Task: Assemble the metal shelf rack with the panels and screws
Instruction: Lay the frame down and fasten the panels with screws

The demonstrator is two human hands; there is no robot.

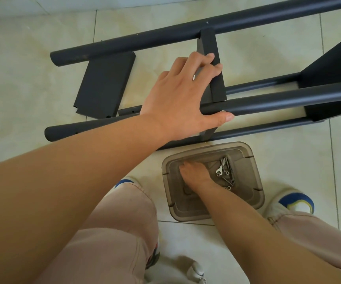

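- The rack [257, 103] lies on its side on the tiled floor [32, 83], its dark tubes running left to right, one panel [211, 64] set between them.
- A loose panel [104, 85] lies at the rack's left end.
- The left hand [183, 95] holds the set panel, fingers curled over its edge and thumb on the tube.
- The right hand [194, 175] reaches into the tray [255, 177] beside the screws [226, 171]; its fingertips are hidden, so whether it has one I cannot tell.
- Step, likely: fetching a screw to fasten the held panel; next it must be lined up with a tube hole.
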